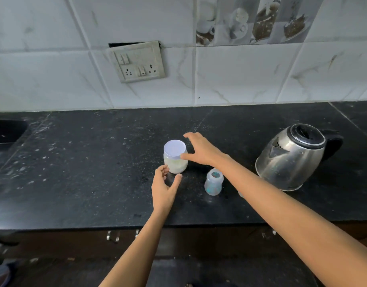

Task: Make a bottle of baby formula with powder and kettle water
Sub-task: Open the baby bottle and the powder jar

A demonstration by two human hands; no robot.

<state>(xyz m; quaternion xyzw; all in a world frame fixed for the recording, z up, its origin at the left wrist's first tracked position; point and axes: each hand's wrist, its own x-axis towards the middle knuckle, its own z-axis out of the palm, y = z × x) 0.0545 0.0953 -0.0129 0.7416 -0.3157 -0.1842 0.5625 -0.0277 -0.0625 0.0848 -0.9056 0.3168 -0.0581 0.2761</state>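
A clear jar of pale powder [175, 162] with a white lid [174, 148] stands mid-counter. My left hand [165, 188] is open just in front of the jar's base, fingers spread, holding nothing. My right hand [200, 150] hovers open at the jar's right, thumb near the lid's rim, fingers reaching behind it. A small clear baby bottle [214, 182] stands open-topped to the right of the jar, below my right forearm. A steel kettle [292, 158] with a black lid and handle sits at the far right.
The black stone counter [85, 172] runs to a tiled wall with a switch and socket plate [138, 62]. A sink [6, 133] is cut in at the far left. Cabinet handles [113, 236] show below the front edge.
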